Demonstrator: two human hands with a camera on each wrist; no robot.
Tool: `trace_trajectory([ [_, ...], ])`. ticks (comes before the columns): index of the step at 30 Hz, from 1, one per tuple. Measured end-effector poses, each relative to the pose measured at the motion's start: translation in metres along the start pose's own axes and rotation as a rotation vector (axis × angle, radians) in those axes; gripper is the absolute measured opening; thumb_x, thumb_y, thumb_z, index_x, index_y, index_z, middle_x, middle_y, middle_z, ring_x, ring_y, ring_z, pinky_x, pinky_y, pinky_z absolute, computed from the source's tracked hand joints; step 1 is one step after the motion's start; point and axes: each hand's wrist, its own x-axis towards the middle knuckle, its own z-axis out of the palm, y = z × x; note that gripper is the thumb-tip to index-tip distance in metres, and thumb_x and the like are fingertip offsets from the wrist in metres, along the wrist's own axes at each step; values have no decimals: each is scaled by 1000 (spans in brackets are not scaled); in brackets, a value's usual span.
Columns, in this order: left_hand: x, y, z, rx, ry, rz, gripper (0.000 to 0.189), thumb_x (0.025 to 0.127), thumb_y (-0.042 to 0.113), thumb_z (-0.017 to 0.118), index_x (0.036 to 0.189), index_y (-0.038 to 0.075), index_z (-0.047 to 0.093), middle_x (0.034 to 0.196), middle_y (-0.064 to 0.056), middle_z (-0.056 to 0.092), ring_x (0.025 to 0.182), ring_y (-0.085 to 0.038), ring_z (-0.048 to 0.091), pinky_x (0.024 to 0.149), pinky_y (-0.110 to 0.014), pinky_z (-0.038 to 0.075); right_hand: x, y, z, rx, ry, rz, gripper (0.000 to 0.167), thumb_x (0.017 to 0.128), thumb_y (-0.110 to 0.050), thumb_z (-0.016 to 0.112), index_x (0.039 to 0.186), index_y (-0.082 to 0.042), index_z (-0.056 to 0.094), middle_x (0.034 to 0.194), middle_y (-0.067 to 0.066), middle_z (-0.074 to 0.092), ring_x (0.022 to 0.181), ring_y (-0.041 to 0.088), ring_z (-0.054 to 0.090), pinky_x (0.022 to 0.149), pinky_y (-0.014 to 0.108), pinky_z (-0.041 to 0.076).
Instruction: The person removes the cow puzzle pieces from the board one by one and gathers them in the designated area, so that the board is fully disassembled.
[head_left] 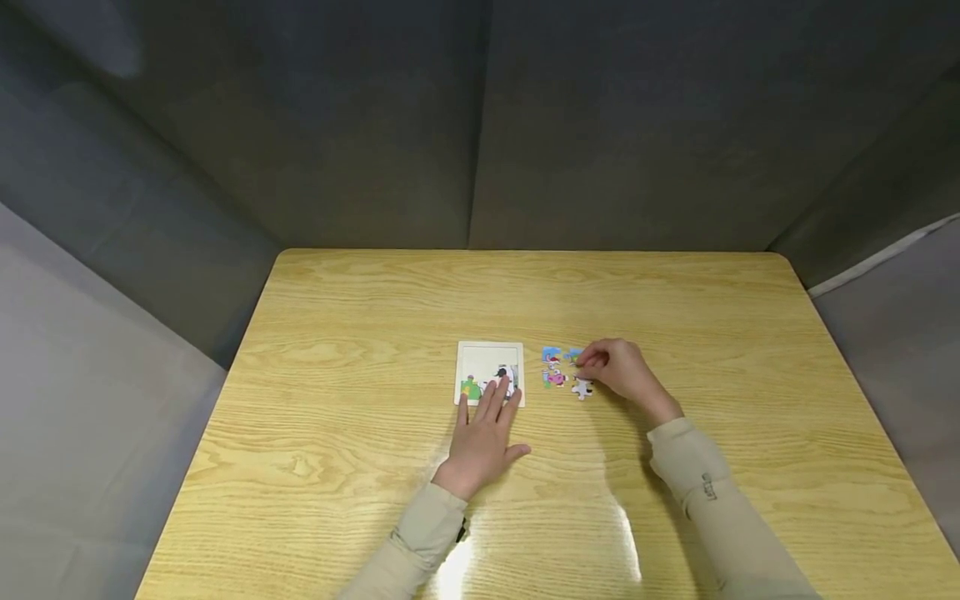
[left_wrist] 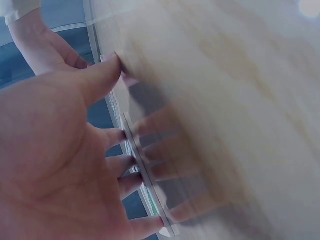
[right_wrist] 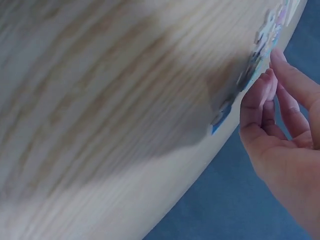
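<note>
The puzzle tray (head_left: 489,358) is a small, almost square white board with a pale raised rim. It lies flat on the wooden table (head_left: 360,333), a little in front of the table's middle. Its edges run parallel to the table edges, and it has no clear long axis. Inside it, some coloured pieces already sit along the near edge — one green, one dark with pink.

The left hand (head_left: 483,433) lies flat with straight fingers, and the fingertips (left_wrist: 131,161) press on the near edge of the tray.

Just to the right of the tray, a small group of loose puzzle pieces (head_left: 558,368) lies on the table — blue, pink, white. The right hand (head_left: 618,371) has curled fingers and pinches one piece at the group's right side.
</note>
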Motion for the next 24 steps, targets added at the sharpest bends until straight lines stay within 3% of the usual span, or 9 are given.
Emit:
trace_trajectory([
  [4,-1,-1,1,-7,12,8,82,95,54,54,157,12,22,164,-10,8,149,-28,10,114,-60,15,4,-6,3,9,19,-24,9,81,-2,79,88,1,73,76,8,68,66,17,60,58,22,49],
  [19,-2,-2,6,-9,54,34,82,94,54,55,157,11,23,164,-10,11,149,-30,11,113,-63,16,29,-49,34,103,-43,-56,8,84,-1,76,91,2,72,80,10,70,69,19,66,59,24,53],
  [24,-3,-1,6,-3,74,45,81,95,53,55,157,11,24,163,-10,12,149,-30,12,113,-62,15,33,-60,47,115,-60,-96,8,83,1,76,90,3,72,82,12,71,72,20,67,67,29,56],
])
